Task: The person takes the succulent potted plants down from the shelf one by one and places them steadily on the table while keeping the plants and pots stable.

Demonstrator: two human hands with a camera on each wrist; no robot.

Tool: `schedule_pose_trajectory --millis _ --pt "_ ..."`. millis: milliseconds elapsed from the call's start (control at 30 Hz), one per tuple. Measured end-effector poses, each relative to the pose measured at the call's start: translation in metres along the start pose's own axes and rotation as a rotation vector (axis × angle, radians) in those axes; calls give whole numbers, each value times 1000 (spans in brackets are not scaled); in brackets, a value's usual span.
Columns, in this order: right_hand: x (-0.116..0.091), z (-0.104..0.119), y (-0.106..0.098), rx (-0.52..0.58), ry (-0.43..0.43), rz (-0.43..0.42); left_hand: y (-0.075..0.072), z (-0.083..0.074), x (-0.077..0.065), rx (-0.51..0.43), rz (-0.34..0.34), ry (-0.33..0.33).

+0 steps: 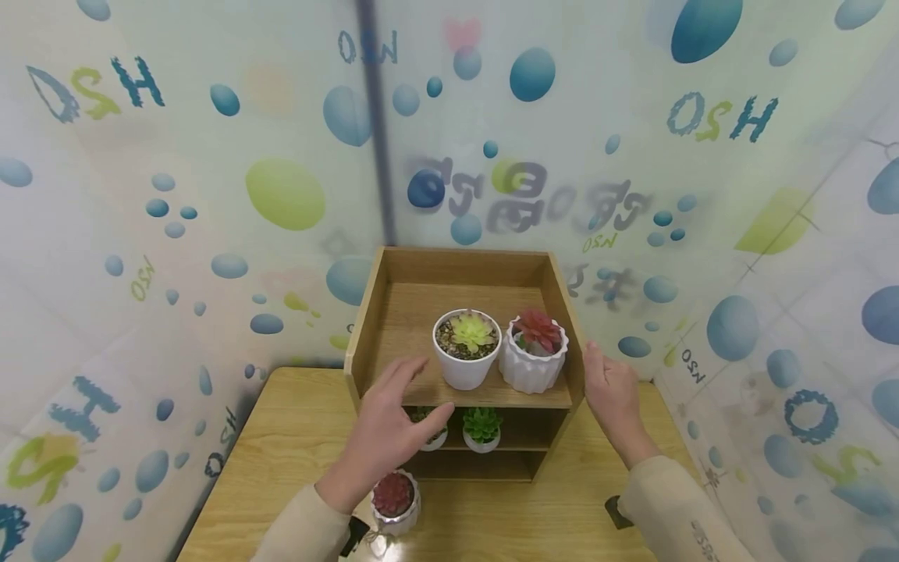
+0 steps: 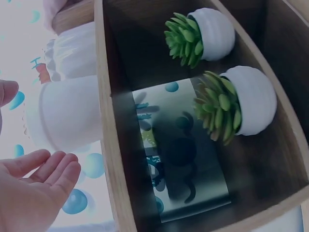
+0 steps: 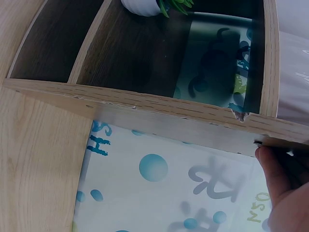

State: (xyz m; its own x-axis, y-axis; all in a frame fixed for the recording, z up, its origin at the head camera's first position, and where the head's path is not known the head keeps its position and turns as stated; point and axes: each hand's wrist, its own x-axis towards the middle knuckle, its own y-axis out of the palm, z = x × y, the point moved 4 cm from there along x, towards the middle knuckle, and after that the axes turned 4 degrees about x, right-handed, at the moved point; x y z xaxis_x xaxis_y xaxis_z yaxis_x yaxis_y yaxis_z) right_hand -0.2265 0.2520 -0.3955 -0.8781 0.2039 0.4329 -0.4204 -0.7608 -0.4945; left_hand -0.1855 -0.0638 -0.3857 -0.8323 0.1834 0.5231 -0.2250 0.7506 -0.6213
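Note:
A small wooden shelf [image 1: 456, 295] stands on the table with a white pot of yellow-green succulent [image 1: 466, 375] on its top. To the right of it sits a ribbed white pot with a red succulent [image 1: 531, 367]. My left hand [image 1: 393, 421] is held just left of and in front of the smooth pot, thumb and fingers spread; in the left wrist view the fingers [image 2: 63, 169] look apart from the pot. My right hand [image 1: 612, 390] grips the shelf's right side panel near its top; the right wrist view shows the thumb [image 3: 271, 169] against the outer face.
Two green succulents in white pots [image 2: 217, 34] stand in the middle compartment. Another white pot with a dark red succulent [image 1: 395, 503] stands on the wooden table [image 1: 281, 437] by my left wrist. Patterned curtain walls [image 1: 281, 297] surround the table.

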Motion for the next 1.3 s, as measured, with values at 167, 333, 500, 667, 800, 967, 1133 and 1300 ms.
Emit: schedule_pose_trajectory --millis 167,333,500,667,800,967,1133,1300 --pt "0 -1 0 -9 -3 -3 3 -3 14 -13 18 -29" --pt "1 -1 0 -5 -16 -10 6 -5 26 -7 29 -83" --pt "0 0 0 -4 -8 -4 9 -4 34 -3 36 -144" --pt "0 0 0 -4 -5 -3 14 -4 42 -33 29 -167" --pt "0 0 0 -4 2 -2 18 -4 49 -18 32 -196" --pt "-1 0 0 8 11 3 24 -1 56 -26 52 -238" --pt "-1 0 -1 21 8 3 29 2 60 -78 52 -258" --pt "-1 1 0 20 7 3 32 5 62 -116 42 -258"
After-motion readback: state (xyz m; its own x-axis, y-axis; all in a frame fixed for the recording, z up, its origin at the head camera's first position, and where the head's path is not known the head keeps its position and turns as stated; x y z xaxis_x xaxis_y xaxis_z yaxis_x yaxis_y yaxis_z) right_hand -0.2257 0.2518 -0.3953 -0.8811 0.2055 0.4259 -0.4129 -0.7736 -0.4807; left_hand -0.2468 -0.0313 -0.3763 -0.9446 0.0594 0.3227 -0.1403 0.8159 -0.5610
